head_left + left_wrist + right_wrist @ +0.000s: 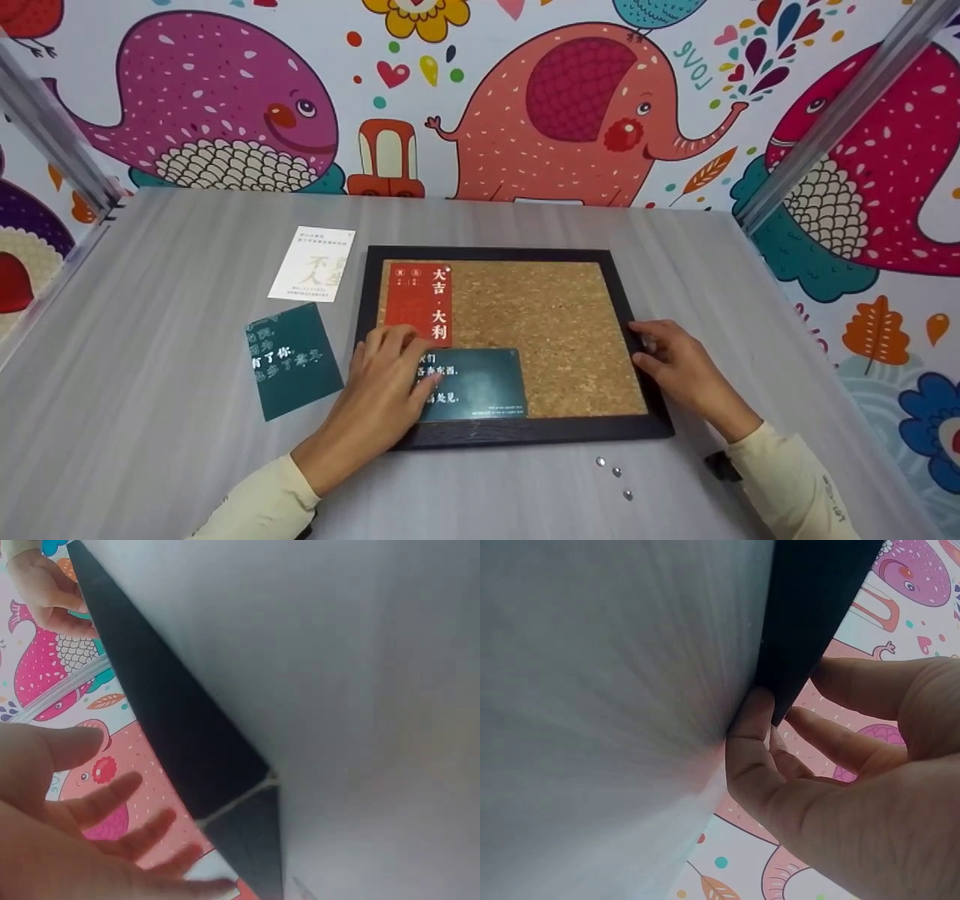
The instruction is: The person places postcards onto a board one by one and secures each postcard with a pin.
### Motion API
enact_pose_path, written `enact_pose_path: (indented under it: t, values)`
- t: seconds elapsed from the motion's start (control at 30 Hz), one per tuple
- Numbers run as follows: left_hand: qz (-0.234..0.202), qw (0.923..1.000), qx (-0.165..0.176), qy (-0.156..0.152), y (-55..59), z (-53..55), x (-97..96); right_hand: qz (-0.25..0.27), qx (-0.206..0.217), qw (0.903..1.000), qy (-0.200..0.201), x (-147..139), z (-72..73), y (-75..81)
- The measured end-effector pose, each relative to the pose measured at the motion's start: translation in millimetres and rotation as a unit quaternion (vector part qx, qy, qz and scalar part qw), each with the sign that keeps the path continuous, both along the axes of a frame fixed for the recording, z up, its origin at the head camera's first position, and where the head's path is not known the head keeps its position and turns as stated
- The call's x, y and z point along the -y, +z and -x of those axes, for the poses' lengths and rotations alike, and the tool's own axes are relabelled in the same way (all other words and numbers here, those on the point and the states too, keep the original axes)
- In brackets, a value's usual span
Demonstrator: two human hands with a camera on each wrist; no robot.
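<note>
A cork board (570, 337) in a black frame (525, 432) lies on the table. On its upper left is a red card (416, 300) with white characters; a small shiny dot shows near the card's top right corner. Below it, a dark green card (480, 382) lies flat. My left hand (390, 367) reaches over the frame's left side, its relaxed fingers resting over the green card's left part and hiding some of its text. At the frame's right side, my right hand (679, 367) pinches the edge; thumb and fingers grip the black frame (806, 615) in the right wrist view.
Left of the frame lie a white card (311, 262) and another dark green card (292, 360). Near the front right of the frame are three small silver studs (616, 472). A wall with printed cartoon animals (570, 112) stands behind the table (150, 337).
</note>
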State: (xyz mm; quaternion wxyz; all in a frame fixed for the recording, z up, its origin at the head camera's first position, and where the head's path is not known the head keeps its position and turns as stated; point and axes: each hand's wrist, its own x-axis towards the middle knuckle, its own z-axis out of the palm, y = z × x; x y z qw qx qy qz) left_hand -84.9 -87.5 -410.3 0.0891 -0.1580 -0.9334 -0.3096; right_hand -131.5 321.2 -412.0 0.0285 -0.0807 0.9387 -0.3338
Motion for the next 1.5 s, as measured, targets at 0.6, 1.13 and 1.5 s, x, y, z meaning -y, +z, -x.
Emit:
enact_pose_path:
  t: [0.6,1.13,1.5]
  values:
    - [-0.039,0.9966,0.060,0.042,-6.1,-22.5,1.3,0.003,-0.016,0.9999,0.003,0,0.2,-0.6]
    - [-0.007,0.9978,0.062,0.022,-9.4,-24.9,7.1,-0.002,-0.023,0.9997,0.009,-1,0.0,-0.6]
    - [0.014,0.9975,0.067,0.015,-10.5,-24.7,10.6,-0.010,-0.029,0.9995,0.009,-2,1.3,-1.6]
